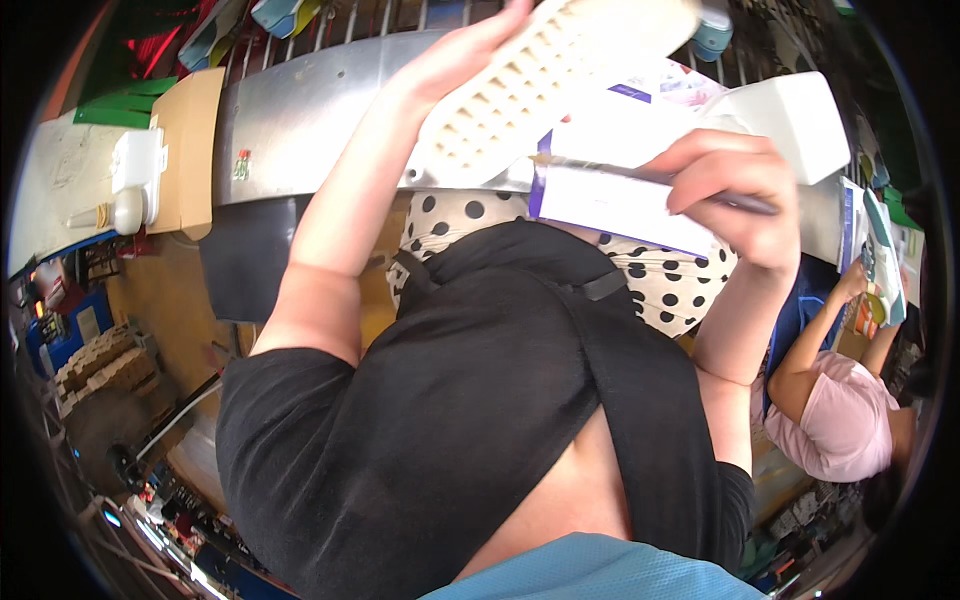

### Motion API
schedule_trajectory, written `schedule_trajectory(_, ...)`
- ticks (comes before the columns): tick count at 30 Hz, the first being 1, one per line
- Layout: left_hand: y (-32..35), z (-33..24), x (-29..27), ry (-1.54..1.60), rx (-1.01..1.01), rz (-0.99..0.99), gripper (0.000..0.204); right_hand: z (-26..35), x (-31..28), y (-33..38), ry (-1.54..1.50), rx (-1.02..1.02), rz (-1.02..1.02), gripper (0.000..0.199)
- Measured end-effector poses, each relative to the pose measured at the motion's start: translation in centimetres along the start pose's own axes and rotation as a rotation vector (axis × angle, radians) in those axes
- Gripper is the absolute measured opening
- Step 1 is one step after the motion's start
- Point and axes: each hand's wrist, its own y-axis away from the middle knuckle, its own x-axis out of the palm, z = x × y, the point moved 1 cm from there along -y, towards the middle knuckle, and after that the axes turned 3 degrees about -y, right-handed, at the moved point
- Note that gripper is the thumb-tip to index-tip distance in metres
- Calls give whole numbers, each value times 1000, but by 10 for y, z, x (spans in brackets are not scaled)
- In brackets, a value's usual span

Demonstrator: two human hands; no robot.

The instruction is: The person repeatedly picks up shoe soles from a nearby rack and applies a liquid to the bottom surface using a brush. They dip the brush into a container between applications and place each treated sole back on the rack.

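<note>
My left hand (455, 65) is up at the metal worktop, closed on a cream shoe sole (520, 95) with a studded underside facing me; its far end is washed out by glare. Whether an upper is attached cannot be made out. My right hand (735, 190) grips a slim stick-like tool with a dark handle (745, 203), blurred by motion. Its thin tip points left, close to the sole's lower edge, apparently apart from it. Below the tool, a white sheet or card (610, 205) with purple edges hangs over the worktop's near edge.
A white plastic container (790, 125) stands right of the sole. Along the far side runs a rack of metal bars (350, 22) with blue-and-white shoes. At left are a cardboard box (190, 150) and a white bottle (128, 210). A co-worker in pink (840, 415) works at right.
</note>
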Motion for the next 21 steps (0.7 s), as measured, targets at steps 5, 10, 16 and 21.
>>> schedule_trajectory(5, 82, -4, -18, -171, 273, 26, 108, -10, -46, 78, -15, 382, -711, 10)
schedule_trajectory(10, 134, 11, -35, -442, 447, -136, 140, -59, -56, 110, 106, 621, -744, 12)
schedule_trajectory(16, 175, -10, -4, -507, 694, 25, 151, -81, -58, 96, 7, 525, -1001, 26)
schedule_trajectory(21, 229, -48, 78, -546, 1148, 191, 161, -68, -50, 87, 184, 489, -1196, 42)
